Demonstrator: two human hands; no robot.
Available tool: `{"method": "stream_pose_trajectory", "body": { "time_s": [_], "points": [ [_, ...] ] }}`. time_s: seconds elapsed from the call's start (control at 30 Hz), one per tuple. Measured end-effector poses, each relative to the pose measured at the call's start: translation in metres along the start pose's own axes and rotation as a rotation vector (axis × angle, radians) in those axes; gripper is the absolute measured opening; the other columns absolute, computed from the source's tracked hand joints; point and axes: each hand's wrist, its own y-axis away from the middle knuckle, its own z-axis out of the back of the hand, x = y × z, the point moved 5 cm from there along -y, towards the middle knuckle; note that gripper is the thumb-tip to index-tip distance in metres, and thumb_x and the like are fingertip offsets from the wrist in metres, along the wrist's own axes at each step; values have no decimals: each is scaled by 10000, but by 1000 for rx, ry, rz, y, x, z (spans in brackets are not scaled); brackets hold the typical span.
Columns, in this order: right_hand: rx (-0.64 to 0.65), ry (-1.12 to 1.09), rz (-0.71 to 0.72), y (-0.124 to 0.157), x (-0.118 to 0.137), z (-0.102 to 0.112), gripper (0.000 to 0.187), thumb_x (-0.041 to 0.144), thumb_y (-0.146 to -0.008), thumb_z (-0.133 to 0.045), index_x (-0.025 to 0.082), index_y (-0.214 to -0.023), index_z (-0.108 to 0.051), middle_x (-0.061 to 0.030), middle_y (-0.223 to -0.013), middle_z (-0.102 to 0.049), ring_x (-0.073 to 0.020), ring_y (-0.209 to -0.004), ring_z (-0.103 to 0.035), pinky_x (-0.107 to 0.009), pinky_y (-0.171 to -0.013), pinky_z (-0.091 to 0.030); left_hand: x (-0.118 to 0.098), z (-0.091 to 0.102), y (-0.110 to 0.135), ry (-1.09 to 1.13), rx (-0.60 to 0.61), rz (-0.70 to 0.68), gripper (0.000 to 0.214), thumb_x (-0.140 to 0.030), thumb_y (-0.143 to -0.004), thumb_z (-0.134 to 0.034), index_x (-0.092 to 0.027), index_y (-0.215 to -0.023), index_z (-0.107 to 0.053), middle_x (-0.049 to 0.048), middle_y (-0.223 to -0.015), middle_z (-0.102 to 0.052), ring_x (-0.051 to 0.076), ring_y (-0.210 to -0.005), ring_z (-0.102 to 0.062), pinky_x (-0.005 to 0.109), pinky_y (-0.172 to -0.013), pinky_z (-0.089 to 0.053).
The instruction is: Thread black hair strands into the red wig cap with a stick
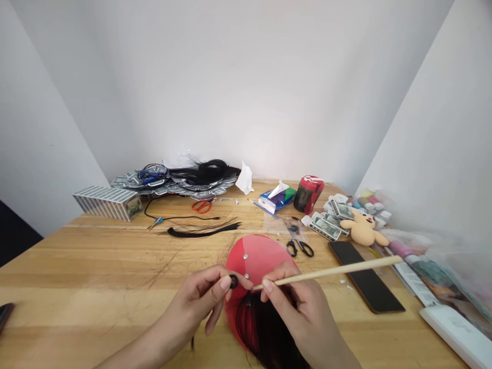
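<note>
A red head-shaped form (257, 256) lies on the wooden table (96, 266) in front of me, with silver pins in it and dark hair (265, 330) over its near part. My left hand (202, 302) pinches a small black ring (233, 281) between thumb and forefinger, right against the red form. My right hand (298, 307) grips a long pale wooden stick (334, 270) like a pen, its tip at the hairline and its far end pointing right.
Black scissors (300, 245) and a dark phone (365, 282) lie just right of the form. A loose black hair bundle (203, 230), red scissors (202, 206), a tissue pack (277, 199), a red-lidded jar (308, 193), banknotes (326, 225) and a crochet bear (363, 228) sit farther back.
</note>
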Motion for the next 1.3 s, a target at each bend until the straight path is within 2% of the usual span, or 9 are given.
{"method": "stream_pose_trajectory", "body": {
  "time_s": [0.23,0.47,0.6,1.1,1.3],
  "points": [
    [0,8,29,3,6,-2,231,212,-955,-513,205,-760,-636,6,-696,-667,-129,-643,-648,-207,-620,-463,0,2,-1,-27,-5,-13,457,-598,-902,-582,-160,-821,-687,-83,-538,-427,29,-374,-335,167,-414,-247],
    [34,-22,-24,3,2,-2,249,241,-969,-507,203,-762,-640,-15,-734,-679,-152,-696,-659,-234,-648,-465,0,2,-4,-39,-11,-36,453,-588,-910,-575,-155,-832,-682,-62,-603,-487,26,-381,-343,176,-424,-269],
    [57,-32,-39,3,0,-3,266,260,-975,-503,201,-755,-641,-13,-733,-678,-151,-691,-653,-240,-648,-456,0,2,-4,-29,-6,-46,457,-591,-908,-577,-156,-793,-654,-71,-561,-463,33,-377,-332,178,-420,-251],
    [57,-58,-72,-1,0,-1,304,306,-979,-513,199,-725,-639,-9,-719,-668,-148,-674,-640,-241,-639,-448,0,1,-5,-140,-8,-62,497,-629,-910,-533,-156,-825,-658,26,-802,-671,33,-401,-399,186,-442,-337],
    [45,-76,-101,-2,1,-2,333,335,-972,-530,203,-681,-623,1,-691,-650,-141,-654,-620,-230,-620,-448,6,0,-5,-149,-6,-35,522,-660,-893,-531,-156,-810,-640,20,-768,-655,35,-393,-395,185,-434,-330]
  ]
}}
